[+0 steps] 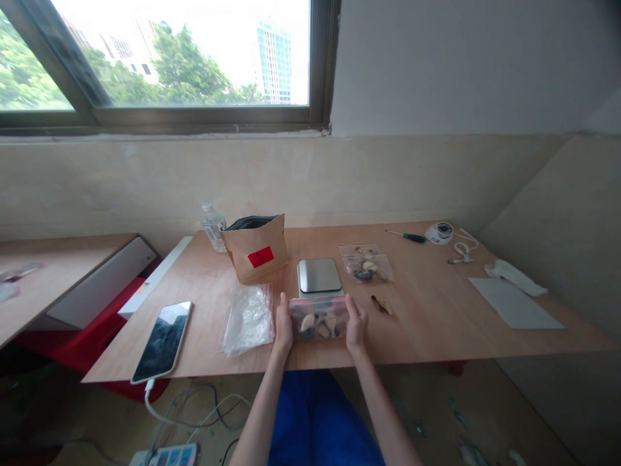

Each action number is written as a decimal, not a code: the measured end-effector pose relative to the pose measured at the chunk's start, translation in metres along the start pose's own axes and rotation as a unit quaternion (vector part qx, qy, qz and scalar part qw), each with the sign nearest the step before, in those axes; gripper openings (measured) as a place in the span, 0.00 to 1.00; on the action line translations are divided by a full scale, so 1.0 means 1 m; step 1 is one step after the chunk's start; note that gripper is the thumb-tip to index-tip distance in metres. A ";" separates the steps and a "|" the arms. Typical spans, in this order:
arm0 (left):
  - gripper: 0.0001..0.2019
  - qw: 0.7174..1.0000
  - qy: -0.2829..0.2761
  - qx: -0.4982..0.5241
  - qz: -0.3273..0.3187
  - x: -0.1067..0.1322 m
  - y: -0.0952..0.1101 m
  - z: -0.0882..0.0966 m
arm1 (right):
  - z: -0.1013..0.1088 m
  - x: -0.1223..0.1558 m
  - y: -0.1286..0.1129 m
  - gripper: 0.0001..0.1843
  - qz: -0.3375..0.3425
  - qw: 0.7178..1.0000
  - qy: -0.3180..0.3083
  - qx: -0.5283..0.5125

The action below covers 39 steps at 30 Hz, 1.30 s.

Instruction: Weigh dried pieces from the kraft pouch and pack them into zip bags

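Observation:
Between my two hands a clear zip bag (320, 323) with dried mushroom slices inside is held up by its sides, near the table's front edge. My left hand (284, 323) is closed on its left edge, and my right hand (356, 322) grips the right edge. Just behind the bag lies a small scale (319, 275) with a metal plate, partly hidden by it. To the left is a stack of clear plastic bags (248, 318). A loose dried mushroom piece (382, 305) lies right of my right hand, and filled zip bags (367, 264) rest beyond it.
An open brown paper pouch (257, 249) stands behind the plastic bags, beside a water bottle (213, 228). A plugged-in phone (163, 342) lies at left. On the right are a screwdriver (412, 237), a dome camera (439, 233) and a white sheet (514, 304).

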<state>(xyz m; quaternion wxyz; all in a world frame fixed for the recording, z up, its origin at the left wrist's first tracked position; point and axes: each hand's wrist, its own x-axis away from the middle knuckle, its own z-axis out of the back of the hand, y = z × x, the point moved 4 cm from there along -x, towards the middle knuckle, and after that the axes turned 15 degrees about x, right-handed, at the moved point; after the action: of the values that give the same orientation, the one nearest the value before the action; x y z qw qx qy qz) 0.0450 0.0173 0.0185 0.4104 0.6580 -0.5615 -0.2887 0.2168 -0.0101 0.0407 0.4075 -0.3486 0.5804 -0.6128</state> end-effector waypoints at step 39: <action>0.15 0.848 0.132 -0.279 -0.430 -0.020 0.132 -0.055 | 0.087 -0.075 0.029 0.21 0.261 0.795 0.103 0.538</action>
<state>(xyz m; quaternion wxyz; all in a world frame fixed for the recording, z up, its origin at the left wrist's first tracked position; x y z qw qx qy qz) 0.0212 0.0448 0.1580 0.4811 0.7236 -0.0586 -0.4914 0.3298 0.0211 0.0223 0.6117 0.1567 0.2641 -0.7291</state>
